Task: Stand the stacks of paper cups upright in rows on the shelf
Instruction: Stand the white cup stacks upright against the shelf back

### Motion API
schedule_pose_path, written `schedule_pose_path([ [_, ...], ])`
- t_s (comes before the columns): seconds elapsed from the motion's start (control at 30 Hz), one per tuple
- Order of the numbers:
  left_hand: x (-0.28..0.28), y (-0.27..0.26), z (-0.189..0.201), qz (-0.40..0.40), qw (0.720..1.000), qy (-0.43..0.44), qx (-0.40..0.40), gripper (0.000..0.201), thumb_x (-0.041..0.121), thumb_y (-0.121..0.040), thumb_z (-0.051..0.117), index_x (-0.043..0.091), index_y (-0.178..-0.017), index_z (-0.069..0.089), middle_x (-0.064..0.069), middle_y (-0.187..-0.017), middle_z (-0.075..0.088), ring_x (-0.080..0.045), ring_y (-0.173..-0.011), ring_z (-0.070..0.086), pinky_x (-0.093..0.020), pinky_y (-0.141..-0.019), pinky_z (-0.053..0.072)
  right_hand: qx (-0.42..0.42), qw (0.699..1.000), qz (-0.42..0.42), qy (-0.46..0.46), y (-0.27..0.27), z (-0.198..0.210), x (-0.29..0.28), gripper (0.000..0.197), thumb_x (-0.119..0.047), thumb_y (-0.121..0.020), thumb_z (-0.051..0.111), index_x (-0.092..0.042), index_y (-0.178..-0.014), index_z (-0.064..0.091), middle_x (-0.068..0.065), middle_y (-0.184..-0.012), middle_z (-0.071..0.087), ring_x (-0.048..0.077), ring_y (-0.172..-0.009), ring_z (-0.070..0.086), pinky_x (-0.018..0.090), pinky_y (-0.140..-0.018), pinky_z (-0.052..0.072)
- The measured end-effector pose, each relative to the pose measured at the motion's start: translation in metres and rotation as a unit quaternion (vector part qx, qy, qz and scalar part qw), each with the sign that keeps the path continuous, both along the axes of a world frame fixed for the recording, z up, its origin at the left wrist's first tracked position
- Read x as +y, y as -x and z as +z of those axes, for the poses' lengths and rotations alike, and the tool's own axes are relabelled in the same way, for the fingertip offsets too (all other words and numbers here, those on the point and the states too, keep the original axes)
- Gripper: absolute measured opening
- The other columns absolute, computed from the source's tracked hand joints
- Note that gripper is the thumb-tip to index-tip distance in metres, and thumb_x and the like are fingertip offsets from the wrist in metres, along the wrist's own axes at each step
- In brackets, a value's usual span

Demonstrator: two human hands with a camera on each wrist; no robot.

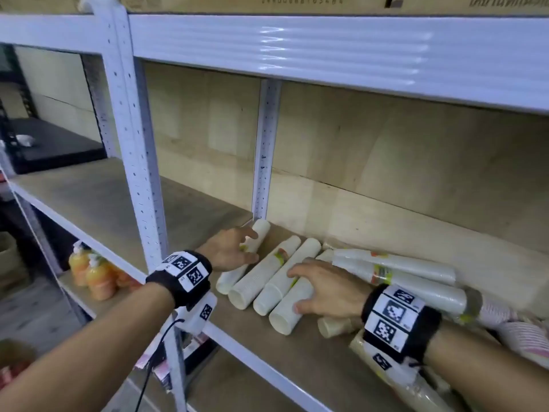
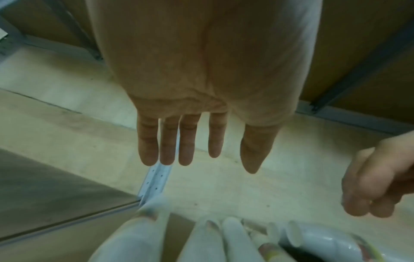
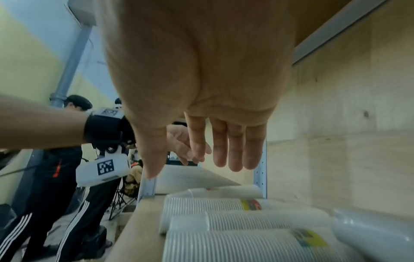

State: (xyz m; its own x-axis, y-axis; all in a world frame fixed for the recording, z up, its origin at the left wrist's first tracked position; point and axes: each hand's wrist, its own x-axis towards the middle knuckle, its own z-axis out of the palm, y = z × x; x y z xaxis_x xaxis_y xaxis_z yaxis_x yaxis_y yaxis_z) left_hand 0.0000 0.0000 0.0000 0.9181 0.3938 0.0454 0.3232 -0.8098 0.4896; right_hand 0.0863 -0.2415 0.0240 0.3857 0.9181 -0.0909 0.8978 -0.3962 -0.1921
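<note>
1. Paper-cup stacks [image 1: 276,281] lie on their sides on the wooden shelf board [image 1: 98,200], none upright, grouped near the front edge just right of the white front upright [image 1: 133,144].
2. The left hand [image 1: 228,248] hovers over the leftmost stack [image 1: 252,248], fingers spread and straight; the left wrist view shows the fingers [image 2: 186,140] extended with bare air between them and the cups below, so nothing is gripped.
3. The right hand [image 1: 329,289] lies palm-down over the fourth stack from the left [image 1: 292,304], thumb beside the stack's open mouth and fingers reaching across the top. In the right wrist view its fingers [image 3: 235,147] look straight and loosely together above the stacks; whether they touch the cups I cannot tell.
4. Between the two hands lie two more white stacks, side by side and touching, open mouths towards the front edge.
5. Right of the right hand, plastic-sleeved stacks [image 1: 395,269] lie piled across one another towards the back board [image 1: 386,162], and pink-patterned cups [image 1: 523,337] sit at the right end of the shelf.
6. A short brownish stack [image 1: 335,325] lies near the front edge under the right wrist.
7. Orange bottles [image 1: 92,272] stand on the shelf below, at its left end.
8. Cardboard boxes [image 1: 267,3] sit on the shelf above.
9. Bystanders in dark track trousers [image 3: 67,177] stand beyond the rack.
</note>
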Motion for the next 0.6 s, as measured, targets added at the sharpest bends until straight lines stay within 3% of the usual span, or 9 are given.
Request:
schedule_pose_path([
  [0.23, 0.007, 0.001, -0.026, 0.048, 0.997, 0.042, 0.037, 0.066, 0.041, -0.082, 0.07, 0.032, -0.141, 0.042, 0.004, -0.132, 0.057, -0.017, -0.113, 0.057, -0.033, -0.097, 0.046, -0.005, 0.999, 0.004, 0.035, 0.009, -0.032, 0.047, 0.083, -0.057, -0.072, 0.073, -0.028, -0.143, 0.04, -0.005, -0.139, 0.045, 0.018, -0.126, 0.046, 0.04, -0.1, 0.044],
  [0.43, 0.014, -0.003, -0.041, 0.056, 0.997, 0.034, 0.046, 0.07, 0.032, -0.085, 0.07, 0.023, -0.146, 0.037, 0.002, -0.136, 0.054, -0.02, -0.12, 0.053, -0.026, -0.092, 0.041, -0.054, 0.996, 0.027, 0.069, 0.012, -0.056, 0.073, 0.076, -0.056, -0.074, 0.072, -0.021, -0.136, 0.047, 0.002, -0.132, 0.047, 0.025, -0.119, 0.048, 0.043, -0.093, 0.046],
  [0.6, 0.026, 0.0, -0.057, 0.058, 0.995, 0.038, 0.079, 0.07, 0.04, -0.076, 0.072, 0.039, -0.138, 0.039, -0.002, -0.136, 0.051, -0.021, -0.109, 0.056, -0.035, -0.092, 0.049, -0.047, 0.998, 0.005, 0.044, 0.007, -0.07, 0.08, 0.065, -0.047, -0.075, 0.073, -0.019, -0.128, 0.048, 0.003, -0.128, 0.045, 0.025, -0.117, 0.047, 0.039, -0.086, 0.046],
])
